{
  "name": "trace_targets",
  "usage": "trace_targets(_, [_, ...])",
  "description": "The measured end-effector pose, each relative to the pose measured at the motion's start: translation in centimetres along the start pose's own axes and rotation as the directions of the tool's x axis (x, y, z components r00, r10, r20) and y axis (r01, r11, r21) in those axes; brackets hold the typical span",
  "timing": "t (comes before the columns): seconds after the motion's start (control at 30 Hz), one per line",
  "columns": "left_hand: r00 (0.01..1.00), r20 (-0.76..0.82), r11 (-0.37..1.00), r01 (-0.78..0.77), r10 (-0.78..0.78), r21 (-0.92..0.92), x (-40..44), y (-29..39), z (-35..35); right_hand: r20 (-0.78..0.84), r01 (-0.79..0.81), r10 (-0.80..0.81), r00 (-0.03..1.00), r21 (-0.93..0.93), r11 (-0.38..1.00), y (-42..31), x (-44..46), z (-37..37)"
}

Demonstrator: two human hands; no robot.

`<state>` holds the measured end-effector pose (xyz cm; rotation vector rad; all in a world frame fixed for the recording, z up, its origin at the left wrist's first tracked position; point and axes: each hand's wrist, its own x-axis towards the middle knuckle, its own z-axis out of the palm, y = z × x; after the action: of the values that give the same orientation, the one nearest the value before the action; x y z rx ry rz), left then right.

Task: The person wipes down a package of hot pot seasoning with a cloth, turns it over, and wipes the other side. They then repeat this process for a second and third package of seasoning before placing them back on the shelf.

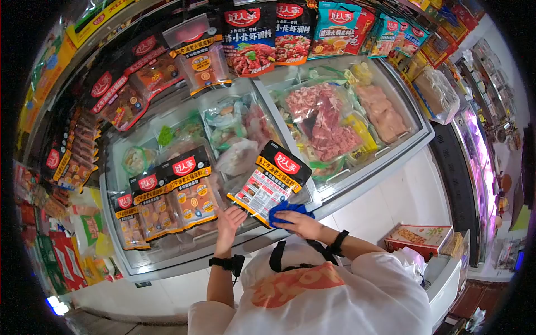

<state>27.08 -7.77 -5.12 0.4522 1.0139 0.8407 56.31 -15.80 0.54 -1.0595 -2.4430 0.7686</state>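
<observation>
Right fingers (286,218) on blue cloth (293,207) — left hand (230,222) near black packet (274,181).

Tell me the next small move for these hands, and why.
Probably draw the blue cloth up across the lone hotpot base packet. The right hand holds the cloth at the packet's lower right edge, and most of the printed face lies uncovered. The left hand, open by the lower left edge, could steady it.

"好人家" on black-topped pouch (270,187), same on teal packet (336,29)
</observation>
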Motion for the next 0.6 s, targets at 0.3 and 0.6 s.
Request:
trace_targets(0.3, [0.999, -0.04, 1.0, -0.001, 0.002, 0.023, -0.3, 0.3, 0.3, -0.271, -0.202, 0.15, 0.951, -0.178, 0.963, 3.5, -1.6, -1.1])
trace_targets(0.6, [0.998, -0.068, 1.0, 0.002, 0.0, 0.029, -0.3, 0.2, 0.4, 0.073, 0.14, -0.126, 0.989, -0.221, 0.965, 2.6, -0.5, 0.9])
